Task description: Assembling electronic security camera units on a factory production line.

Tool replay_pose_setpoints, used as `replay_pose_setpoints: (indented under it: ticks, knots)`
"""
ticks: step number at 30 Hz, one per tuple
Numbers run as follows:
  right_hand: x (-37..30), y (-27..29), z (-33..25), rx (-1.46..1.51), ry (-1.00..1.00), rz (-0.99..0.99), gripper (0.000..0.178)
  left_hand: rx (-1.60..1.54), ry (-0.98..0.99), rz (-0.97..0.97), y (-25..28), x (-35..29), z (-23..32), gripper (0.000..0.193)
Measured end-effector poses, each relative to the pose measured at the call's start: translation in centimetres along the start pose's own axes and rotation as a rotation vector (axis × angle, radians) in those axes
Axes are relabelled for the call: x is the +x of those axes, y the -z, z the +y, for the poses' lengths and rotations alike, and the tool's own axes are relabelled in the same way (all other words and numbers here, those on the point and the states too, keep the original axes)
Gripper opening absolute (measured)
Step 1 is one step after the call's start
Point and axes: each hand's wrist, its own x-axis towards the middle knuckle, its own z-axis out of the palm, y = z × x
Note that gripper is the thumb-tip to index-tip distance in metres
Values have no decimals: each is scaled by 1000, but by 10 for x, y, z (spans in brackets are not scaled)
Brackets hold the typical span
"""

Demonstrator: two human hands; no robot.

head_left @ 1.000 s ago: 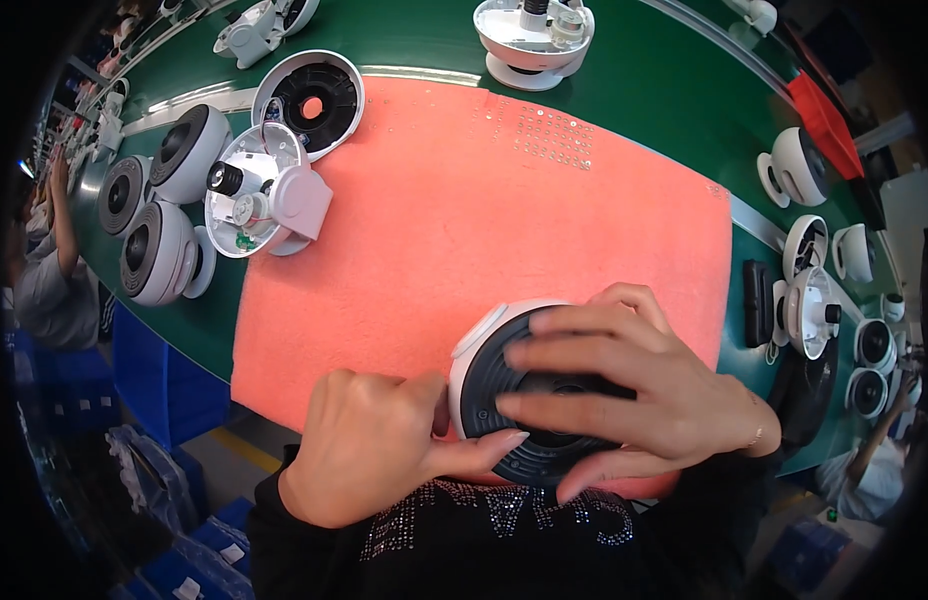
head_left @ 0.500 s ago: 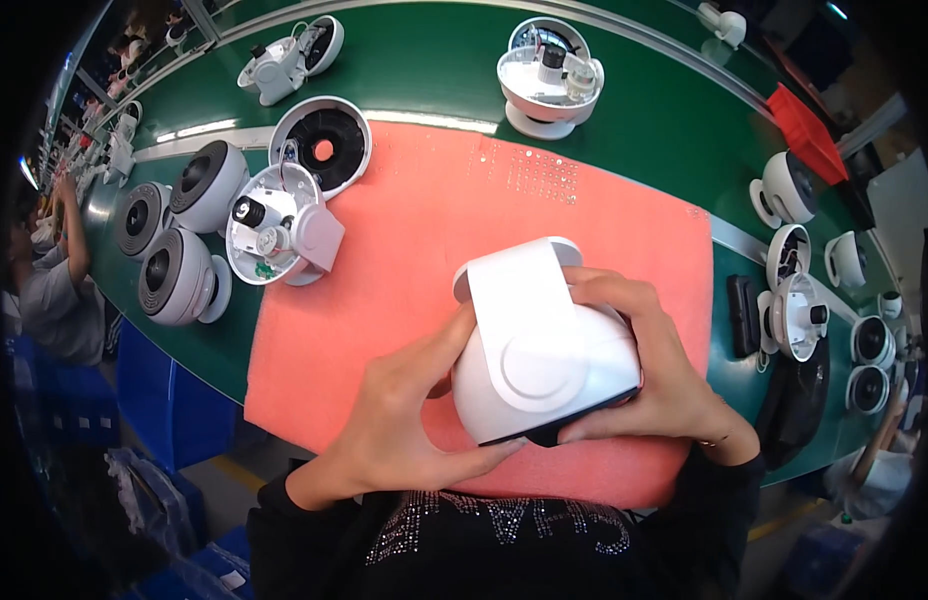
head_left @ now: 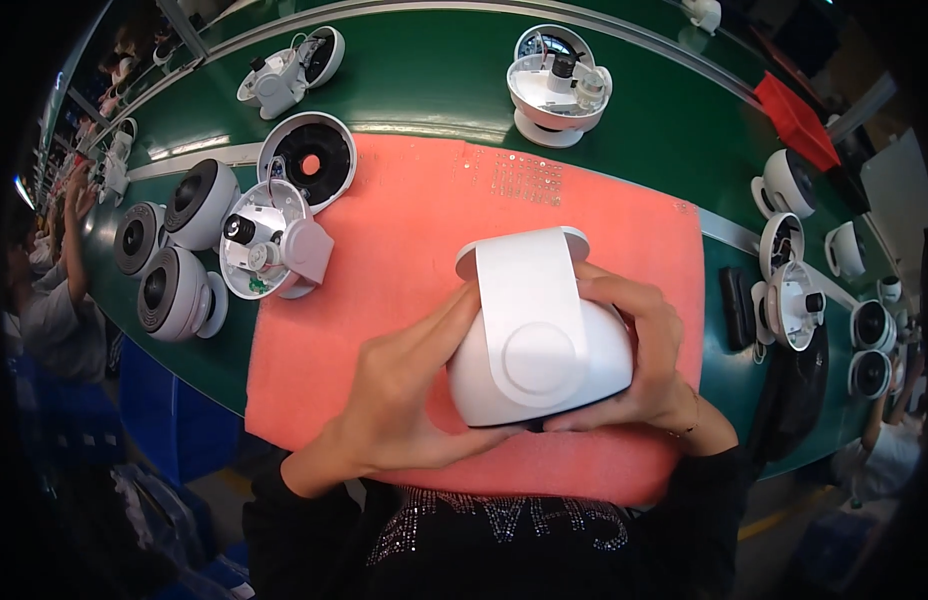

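Observation:
Between my two hands is a white rounded device [head_left: 604, 350] with a smooth shell, a broad bracket arm and a dark lower edge facing me. My left hand [head_left: 399, 385] wraps its left side, fingers behind the bracket and thumb along the lower edge. From the right, my right hand [head_left: 644, 345] grips the shell, fingers over its top and thumb beneath the dark edge. A pink foam mat [head_left: 384, 250] lies below it. On the mat's left edge sits an opened device [head_left: 274, 240], its inner parts exposed, beside its black-lined round cover [head_left: 329, 155].
Several closed white devices [head_left: 174, 290] with dark round fronts crowd the left. Small screws [head_left: 529, 178] lie in rows on the mat's far part. Another opened device [head_left: 559, 90] stands on the green table [head_left: 424, 60]. At right are a red bin [head_left: 796, 120] and a black case [head_left: 736, 308].
The device has tilted slightly and its lower edge is now more level and less exposed. My right hand has shifted a little left and its thumb has tucked under. The whole view has shifted slightly.

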Motion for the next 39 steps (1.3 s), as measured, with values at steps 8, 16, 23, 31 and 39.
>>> replay_pose_setpoints:
  ticks: [8,16,23,31,39]
  knots:
    - [26,2,14,98,-335,-16,69,-90,129,23,11,26,-11,83]
    - [71,-7,21,568,-420,98,85,-513,167,24,67,75,-21,55]
    - [100,-32,46,12,-114,468,92,-1073,106,514,33,129,-40,66]
    - [96,-16,74,-99,-86,561,89,-1078,-2,592,1,177,-70,73]
    - [94,4,103,871,-611,598,64,-849,307,198,3,183,-65,66]
